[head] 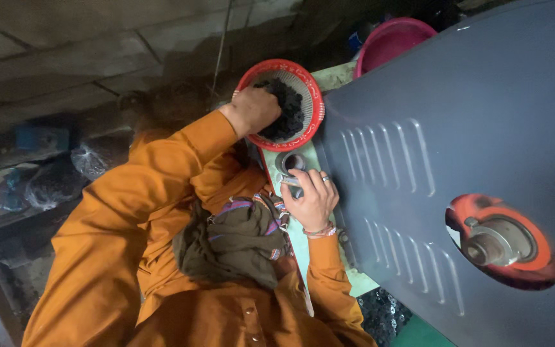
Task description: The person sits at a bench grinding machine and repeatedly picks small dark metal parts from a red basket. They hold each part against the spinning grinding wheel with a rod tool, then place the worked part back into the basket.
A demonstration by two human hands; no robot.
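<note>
My left hand (252, 109) reaches into a red plastic basket (316, 106) filled with small dark pieces (290, 109); its fingers are curled down into the pile. My right hand (313, 200) rests on the pale green machine bed (300, 241), just below the basket. Its fingers pinch a small grey metal part (290, 182) next to a round metal ring with a hole (292, 160). Both arms wear orange sleeves, and the right wrist carries bracelets.
A big grey metal cover with louvre slots (419, 167) fills the right side, with an orange wheel and metal shaft (499, 241) showing through an opening. A pink basin (393, 38) stands behind it. Plastic bags (91, 160) lie at left. More dark pieces (383, 315) lie low down.
</note>
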